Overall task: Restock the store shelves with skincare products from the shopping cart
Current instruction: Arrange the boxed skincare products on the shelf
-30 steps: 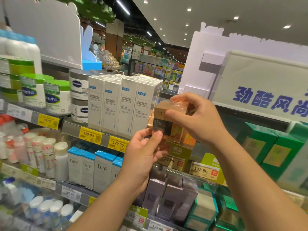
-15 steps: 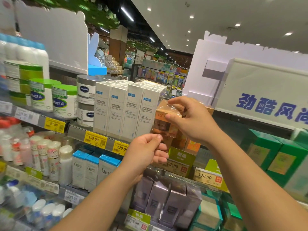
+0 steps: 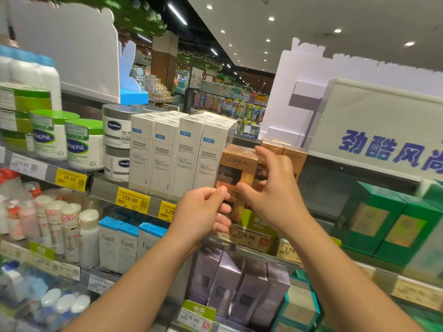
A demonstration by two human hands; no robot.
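Observation:
A gold L'Oreal box [image 3: 236,164] stands on top of another gold L'Oreal box [image 3: 237,207] on the upper shelf [image 3: 105,189], right beside a row of white boxes [image 3: 177,154]. My right hand [image 3: 275,195] grips the top box, fingers over its top edge and thumb on its lower front. My left hand [image 3: 201,212] pinches at that box's lower left corner, its other fingers curled in front of the lower box. More gold boxes [image 3: 294,156] stand behind my right hand. The shopping cart is out of view.
Vaseline jars [image 3: 116,142] and green-lidded Cetaphil tubs [image 3: 84,144] fill the shelf to the left. Green boxes [image 3: 383,221] stand at the right under a white sign [image 3: 383,130]. Curel boxes [image 3: 119,245] and purple boxes [image 3: 230,283] sit on the shelf below.
My right hand has carried the gold box further in and set it against the white boxes, on the lower gold box. My left hand has come up to its lower corner.

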